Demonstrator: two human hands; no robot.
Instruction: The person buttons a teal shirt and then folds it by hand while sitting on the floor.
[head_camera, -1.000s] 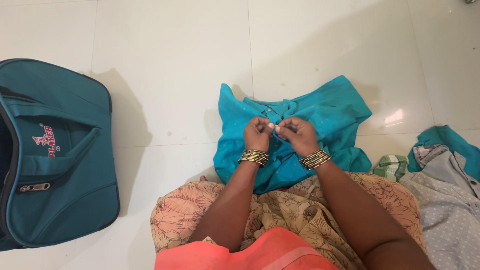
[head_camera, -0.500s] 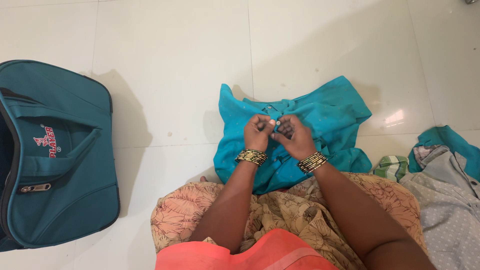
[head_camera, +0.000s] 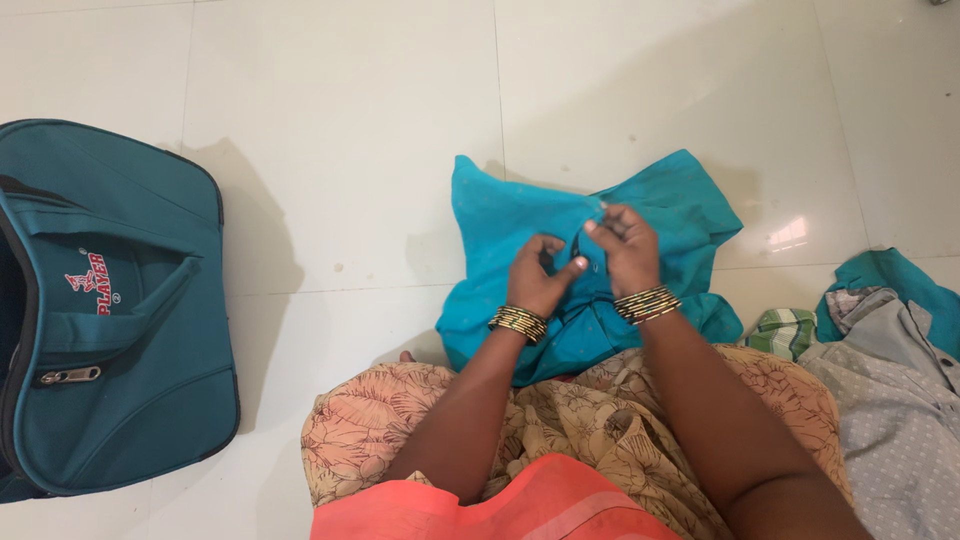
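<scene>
Here, your left hand (head_camera: 541, 279) rests on the teal shirt (head_camera: 520, 215) that lies crumpled on the white tiled floor (head_camera: 350, 120) just beyond your knees; its fingers are curled loosely with the thumb stretched out to the right, pressing on the cloth, though whether they pinch a fold you cannot tell from this view; your right hand (head_camera: 625, 250) sits just to the right of it, fingers bent and close together, the fingertips (head_camera: 597, 227) touching the shirt's middle seam near the far edge; whether they grip the fabric is hidden too; both wrists carry stacks of gold and dark bangles (head_camera: 516, 320). The shirt spreads from the centre towards the right, its near part touching your floral skirt (head_camera: 360, 435); well apart on the left stands an open teal duffel bag (head_camera: 120, 310); on the near right lies a heap of other clothes (head_camera: 880, 360), a grey dotted garment, a green checked cloth and another teal piece.
</scene>
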